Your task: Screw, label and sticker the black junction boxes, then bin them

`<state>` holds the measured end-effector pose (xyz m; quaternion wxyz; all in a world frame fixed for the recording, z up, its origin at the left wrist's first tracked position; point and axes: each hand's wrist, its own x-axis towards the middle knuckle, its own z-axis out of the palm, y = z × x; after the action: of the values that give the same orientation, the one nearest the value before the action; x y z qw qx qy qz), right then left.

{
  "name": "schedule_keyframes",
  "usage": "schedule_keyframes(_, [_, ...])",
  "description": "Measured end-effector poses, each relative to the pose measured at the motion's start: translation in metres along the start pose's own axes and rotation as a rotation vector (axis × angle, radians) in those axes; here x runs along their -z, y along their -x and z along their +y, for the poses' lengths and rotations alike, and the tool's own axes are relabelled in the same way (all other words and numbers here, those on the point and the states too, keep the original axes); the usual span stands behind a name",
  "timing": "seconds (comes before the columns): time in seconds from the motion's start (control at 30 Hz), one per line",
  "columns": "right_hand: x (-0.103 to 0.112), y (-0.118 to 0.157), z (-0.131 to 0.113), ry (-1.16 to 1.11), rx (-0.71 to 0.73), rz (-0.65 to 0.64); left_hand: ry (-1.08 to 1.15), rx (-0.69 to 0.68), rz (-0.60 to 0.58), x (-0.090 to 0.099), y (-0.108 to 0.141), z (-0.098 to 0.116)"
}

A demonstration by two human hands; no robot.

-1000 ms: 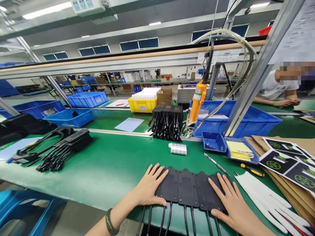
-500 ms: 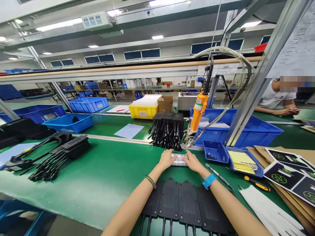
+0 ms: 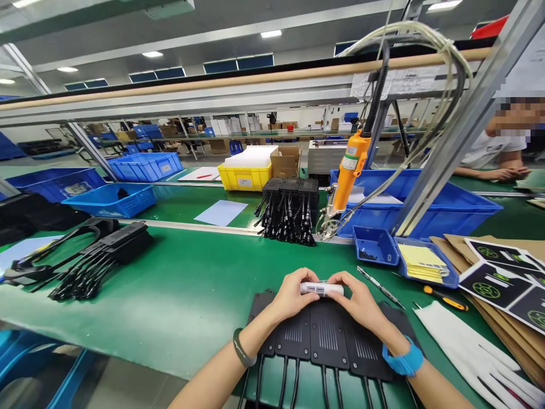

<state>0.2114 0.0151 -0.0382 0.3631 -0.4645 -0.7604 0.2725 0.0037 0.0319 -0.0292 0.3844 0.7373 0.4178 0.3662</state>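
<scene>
1. A white roll (image 3: 322, 289) with printed marks is held between both hands, just above the far edge of a row of black boxes (image 3: 328, 335).
2. By the left hand (image 3: 296, 291), the left end of the roll is grasped, with the thumb laid along its near side.
3. By the right hand (image 3: 356, 296), the right end is grasped, with the fingers curved over from behind.
4. The black boxes are laid side by side on the green surface (image 3: 191, 272), and their cables (image 3: 325, 386) are pointed toward the near edge.
5. To the right, a white glove (image 3: 462, 343) is seen lying flat, with a yellow-handled screwdriver (image 3: 447, 298) and a slim metallic tool (image 3: 380, 287) placed beyond it.
6. Farther back, a small blue bin (image 3: 387, 258) is set beside a tray of yellow papers (image 3: 421, 262).
7. An orange tool (image 3: 349, 170) is suspended behind the roll, near stacked black units (image 3: 289, 207).
</scene>
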Motion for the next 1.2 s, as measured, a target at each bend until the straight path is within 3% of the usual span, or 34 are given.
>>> schedule_keyframes(0.2, [0.001,0.000,-0.003,0.030,0.033,0.058,0.091,0.011,0.029,0.002,0.000,0.002])
schedule_keyframes(0.37, [-0.003,-0.002,-0.008,0.178,0.216,0.173,0.130,0.057,0.050,0.000,0.001,0.003])
schedule_keyframes(0.63, [-0.008,-0.001,-0.001,0.247,0.293,0.243,0.276,0.151,-0.015,-0.004,0.002,-0.006])
schedule_keyframes(0.9, [-0.006,0.002,-0.015,0.539,0.499,0.333,0.387,0.263,-0.019,-0.008,0.002,-0.011])
schedule_keyframes(1.07, [-0.009,0.002,-0.025,0.277,0.339,0.254,0.438,0.303,-0.005,-0.008,0.002,-0.010])
schedule_keyframes(1.2, [-0.014,-0.006,-0.025,0.330,0.298,0.212,0.516,0.298,-0.050,-0.007,0.002,-0.005])
